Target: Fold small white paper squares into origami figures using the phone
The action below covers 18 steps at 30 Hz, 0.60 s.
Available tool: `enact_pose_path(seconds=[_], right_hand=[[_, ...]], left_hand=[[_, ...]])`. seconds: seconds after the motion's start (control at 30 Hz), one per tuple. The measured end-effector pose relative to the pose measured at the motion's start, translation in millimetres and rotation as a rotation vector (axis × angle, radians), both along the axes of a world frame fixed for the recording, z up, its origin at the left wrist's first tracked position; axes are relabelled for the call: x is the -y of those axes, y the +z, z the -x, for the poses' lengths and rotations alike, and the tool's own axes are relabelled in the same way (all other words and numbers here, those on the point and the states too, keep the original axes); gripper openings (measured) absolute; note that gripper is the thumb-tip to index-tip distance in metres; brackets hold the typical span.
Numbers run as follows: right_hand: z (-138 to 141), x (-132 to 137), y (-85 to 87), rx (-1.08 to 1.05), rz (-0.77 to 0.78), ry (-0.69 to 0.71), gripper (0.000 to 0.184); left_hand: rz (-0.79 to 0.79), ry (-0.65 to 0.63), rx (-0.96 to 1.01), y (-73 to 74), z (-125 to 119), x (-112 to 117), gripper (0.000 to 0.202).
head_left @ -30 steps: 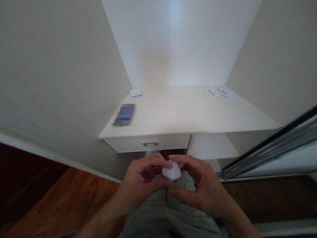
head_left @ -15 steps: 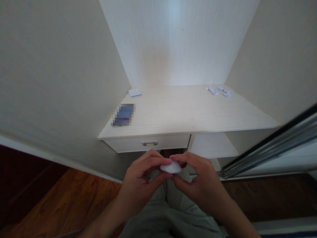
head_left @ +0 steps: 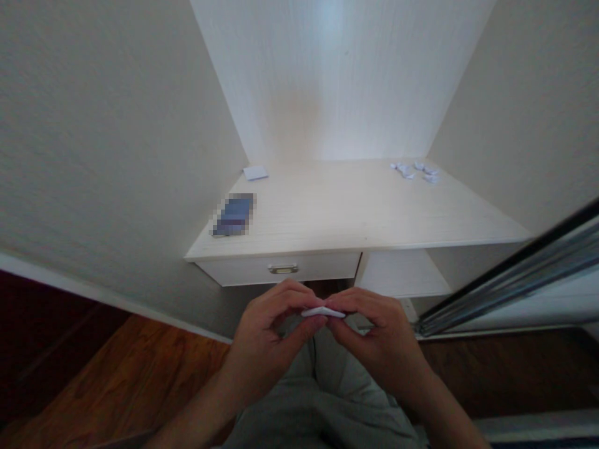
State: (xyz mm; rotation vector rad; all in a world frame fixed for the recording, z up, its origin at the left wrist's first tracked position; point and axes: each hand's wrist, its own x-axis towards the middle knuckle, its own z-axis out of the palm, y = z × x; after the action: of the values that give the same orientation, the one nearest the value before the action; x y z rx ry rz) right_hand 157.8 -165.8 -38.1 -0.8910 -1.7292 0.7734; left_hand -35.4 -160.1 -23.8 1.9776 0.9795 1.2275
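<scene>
Between my two hands is a small folded piece of white paper (head_left: pixel 322 311), seen nearly edge-on above my lap. My left hand (head_left: pixel 276 330) pinches its left side between thumb and fingers. On the right side, my right hand (head_left: pixel 374 327) grips it the same way, and the fingertips of both hands almost meet at its middle. Several small folded white paper pieces (head_left: pixel 406 171) lie at the back right of the white desk (head_left: pixel 322 212). Toward the back left of the desk rests a flat stack of white paper (head_left: pixel 255 173).
A blurred-out blue flat item (head_left: pixel 234 215) lies on the desk's left side. Below the desktop are a drawer with a metal handle (head_left: pixel 282 269) and an open shelf (head_left: pixel 402 274). Side panels enclose the desk, and a metal-edged sliding door track (head_left: pixel 510 268) runs at right.
The paper has turned from showing its broad face to nearly edge-on and looks flatter. My fingers have closed in tighter around it.
</scene>
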Motion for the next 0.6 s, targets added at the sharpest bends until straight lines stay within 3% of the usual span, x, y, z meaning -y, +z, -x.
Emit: enact_pose_path(seconds=[0.37, 0.6], right_hand=[[3, 0, 1.6, -0.009, 0.152, -0.021, 0.015], [12, 2, -7.8, -0.307, 0.437, 0.033, 0.008]], left_hand=[[0.221, 0.059, 0.029, 14.7, -6, -5, 0.007], [0.381, 0.071, 0.106, 19.7, -11, -11, 0.008]])
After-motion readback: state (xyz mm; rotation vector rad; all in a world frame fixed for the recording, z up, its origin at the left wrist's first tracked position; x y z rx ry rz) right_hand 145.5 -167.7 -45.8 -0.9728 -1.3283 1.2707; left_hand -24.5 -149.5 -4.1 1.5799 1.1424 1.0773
